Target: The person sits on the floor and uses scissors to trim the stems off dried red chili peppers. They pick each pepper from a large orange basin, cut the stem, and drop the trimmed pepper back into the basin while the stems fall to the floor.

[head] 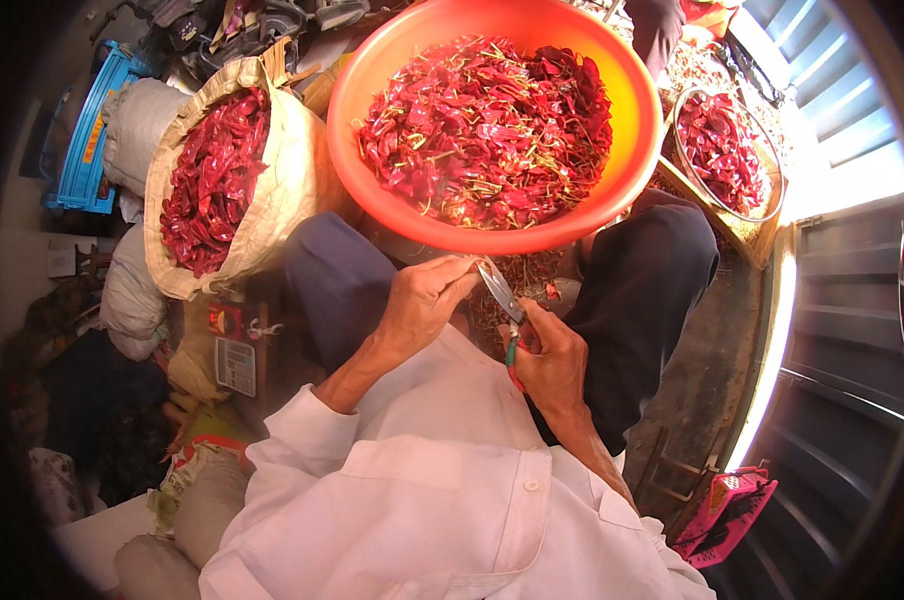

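In front of me my right hand (553, 356) grips a pair of scissors (501, 291) with red and green handles, the blades pointing up and to the left. The fingertips of my left hand (425, 296) are pinched together beside the blade tips, on what looks like a small chili piece, mostly hidden by the fingers. Just beyond both hands, a large orange-red plastic basin (489, 238) holds a heap of dried red chilies (482, 135) with pale stems among them. Between my knees, stems and chili scraps (527, 274) litter the ground.
At the left stands an open woven sack (290, 172) full of red chilies, near a blue plastic crate (84, 142) and a calculator (236, 366). A round basket (768, 191) of chilies sits at the right. Lower right is a pink plastic basket (726, 517) near a corrugated metal wall (842, 322).
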A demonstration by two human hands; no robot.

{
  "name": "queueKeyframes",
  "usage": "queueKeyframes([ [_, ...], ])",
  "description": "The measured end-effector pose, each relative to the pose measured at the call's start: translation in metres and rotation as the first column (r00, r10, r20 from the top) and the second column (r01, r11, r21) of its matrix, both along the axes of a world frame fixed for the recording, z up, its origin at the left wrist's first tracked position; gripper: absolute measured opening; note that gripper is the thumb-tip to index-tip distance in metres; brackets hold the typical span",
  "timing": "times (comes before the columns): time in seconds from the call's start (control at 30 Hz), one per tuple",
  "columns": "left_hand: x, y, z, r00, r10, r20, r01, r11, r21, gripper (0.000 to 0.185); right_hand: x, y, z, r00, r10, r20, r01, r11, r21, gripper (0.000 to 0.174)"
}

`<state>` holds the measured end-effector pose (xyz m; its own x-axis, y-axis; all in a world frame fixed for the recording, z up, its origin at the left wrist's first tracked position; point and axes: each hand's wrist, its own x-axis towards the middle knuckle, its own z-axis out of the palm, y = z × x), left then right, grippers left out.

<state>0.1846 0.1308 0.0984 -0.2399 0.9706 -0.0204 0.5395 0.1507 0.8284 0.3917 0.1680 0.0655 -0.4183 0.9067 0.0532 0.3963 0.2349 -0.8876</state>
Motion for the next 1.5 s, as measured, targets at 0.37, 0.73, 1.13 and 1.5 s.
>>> queueKeyframes([
  [0.37, 0.004, 0.007, 0.002, 0.985, 0.022, -0.173, 0.004, 0.989, 0.146, 0.023, 0.002, 0.004, -0.001, 1.0, 0.017, 0.017, -0.018, 0.998, 0.054, 0.041],
  [0.73, -0.007, 0.003, 0.011, 0.957, -0.066, -0.283, 0.101, 0.989, 0.112, 0.027, 0.002, 0.012, 0.004, 0.994, 0.112, 0.004, -0.112, 0.993, 0.036, 0.021],
  [1.13, -0.005, 0.002, -0.014, 0.493, 0.218, 0.843, -0.157, 0.975, -0.16, 0.034, 0.001, 0.004, 0.02, 0.95, -0.141, -0.28, -0.141, 0.606, -0.783, 0.035],
  [1.5, -0.016, 0.009, -0.025, 0.178, 0.255, 0.95, -0.271, 0.941, -0.202, 0.024, -0.002, -0.009, 0.005, 0.962, -0.165, -0.219, -0.1, 0.532, -0.841, 0.045],
])
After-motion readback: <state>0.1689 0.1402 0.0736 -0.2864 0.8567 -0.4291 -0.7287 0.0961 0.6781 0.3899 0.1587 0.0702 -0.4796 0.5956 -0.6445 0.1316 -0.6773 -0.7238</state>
